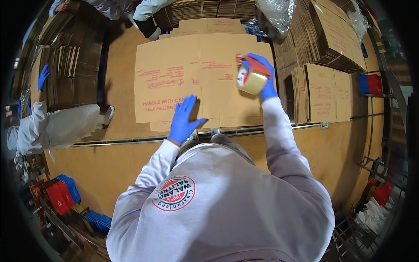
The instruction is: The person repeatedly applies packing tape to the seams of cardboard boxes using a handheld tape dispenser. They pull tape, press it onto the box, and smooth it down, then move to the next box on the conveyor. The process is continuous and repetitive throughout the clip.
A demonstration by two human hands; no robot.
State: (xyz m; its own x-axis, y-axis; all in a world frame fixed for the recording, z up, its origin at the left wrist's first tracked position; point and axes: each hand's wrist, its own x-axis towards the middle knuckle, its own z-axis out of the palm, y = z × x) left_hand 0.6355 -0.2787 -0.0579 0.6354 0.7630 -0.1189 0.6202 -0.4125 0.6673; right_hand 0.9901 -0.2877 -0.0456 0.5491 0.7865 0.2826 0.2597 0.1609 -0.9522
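Note:
Before me lies a flat brown corrugated carton (170, 52) with red printing, on top of other flattened cartons. My left hand (185, 118), in a blue glove, rests spread on its near edge, left of the middle, with nothing in its fingers. Above the carton's right part, my right hand (269, 80), also gloved in blue, grips a red tape dispenser (258, 65). A wide roll of tan packing tape (252, 82) sits in the dispenser, slightly blurred. Whether the tape touches the cardboard I cannot tell.
Bundled flat cartons (340, 42) stand at the right, and more cartons (62, 65) at the left. A co-worker's gloved hand (43, 77) touches the left stack. Other people in white stand at the far left. Clear plastic wrap (276, 16) lies at the back. A metal floor channel (131, 141) runs near my feet.

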